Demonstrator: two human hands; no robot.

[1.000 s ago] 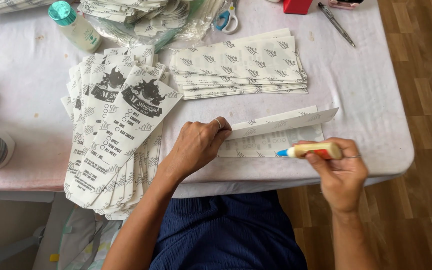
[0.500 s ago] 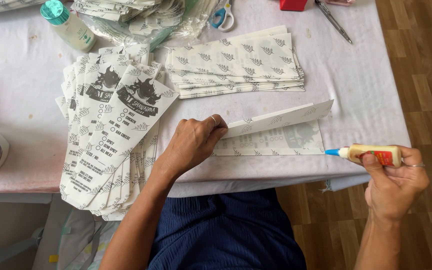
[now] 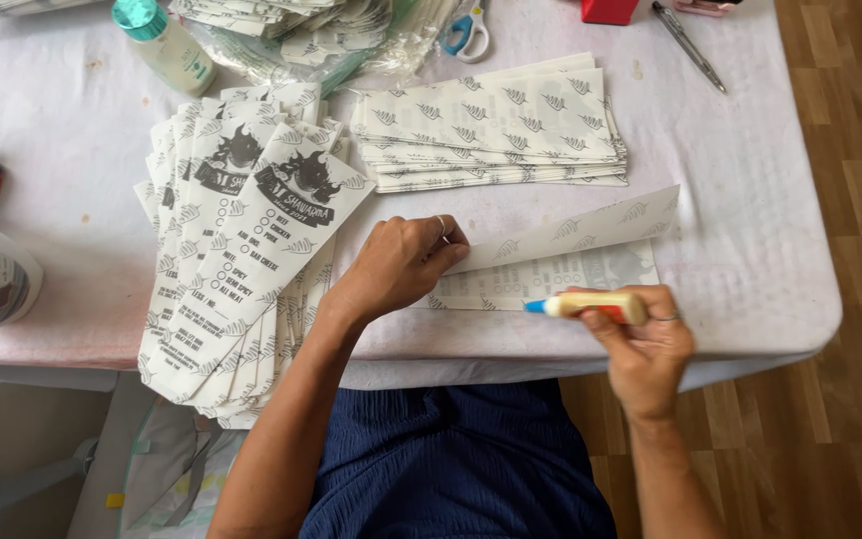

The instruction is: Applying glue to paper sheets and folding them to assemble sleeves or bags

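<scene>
Leftmost, a fanned pile of printed paper sleeves [image 3: 241, 260] is lying on the white table [image 3: 750, 200], with a flat stack of leaf-patterned sheets [image 3: 496, 125] sitting further back. Beside the pile, the left hand [image 3: 396, 265] is curling its fingers over the near end of a folded paper sheet [image 3: 561, 262], pinching its raised upper flap. Further right, the right hand [image 3: 646, 344] is gripping a yellow glue bottle [image 3: 591, 304] in a closed fist, its blue tip pointing left over the sheet's lower edge.
</scene>
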